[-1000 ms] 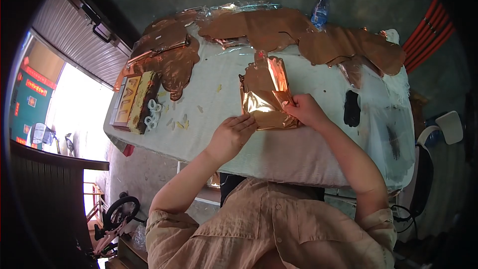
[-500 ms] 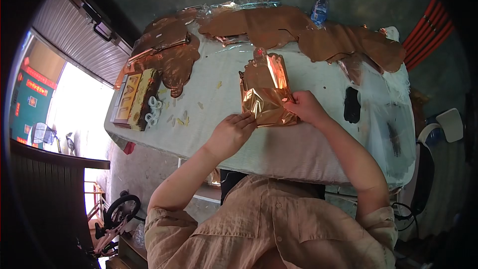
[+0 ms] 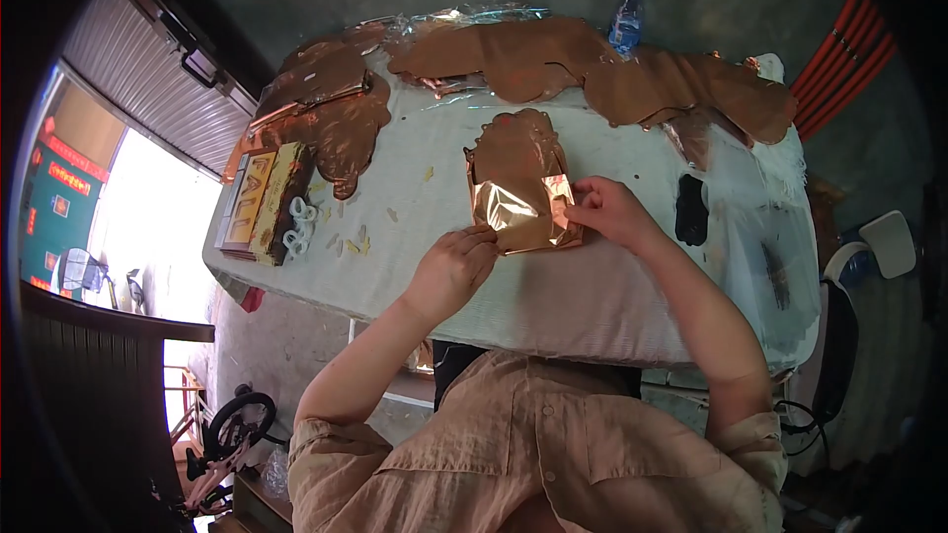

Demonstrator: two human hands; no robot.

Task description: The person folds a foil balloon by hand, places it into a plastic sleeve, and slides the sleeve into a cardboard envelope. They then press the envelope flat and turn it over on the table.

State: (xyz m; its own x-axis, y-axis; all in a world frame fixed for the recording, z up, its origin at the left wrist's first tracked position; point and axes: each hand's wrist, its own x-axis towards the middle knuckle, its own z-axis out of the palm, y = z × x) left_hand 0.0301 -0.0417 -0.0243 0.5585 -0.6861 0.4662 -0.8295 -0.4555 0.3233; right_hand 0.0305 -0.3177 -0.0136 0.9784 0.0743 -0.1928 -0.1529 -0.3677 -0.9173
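A flat, copper-coloured foil balloon, folded over on itself, lies on the cloth-covered table in front of me. Its near part is a shiny fold, while the far part looks duller and has a wavy edge. At the fold's lower left corner, my left hand is closed with its fingertips on the foil. My right hand pinches the right edge, thumb and forefinger together, beside a small bright turned-over flap. What lies under the fingertips is hidden.
Larger flat foil pieces spread along the table's far side. On the left are printed packs, white ribbon rings and small yellow scraps. A water bottle stands at the back; a black glove-like item and clear plastic lie right.
The bright strip along the far right of the foil balloon no longer shows, and a shiny flap now lies by my right fingers. Both hands stay nearly in place.
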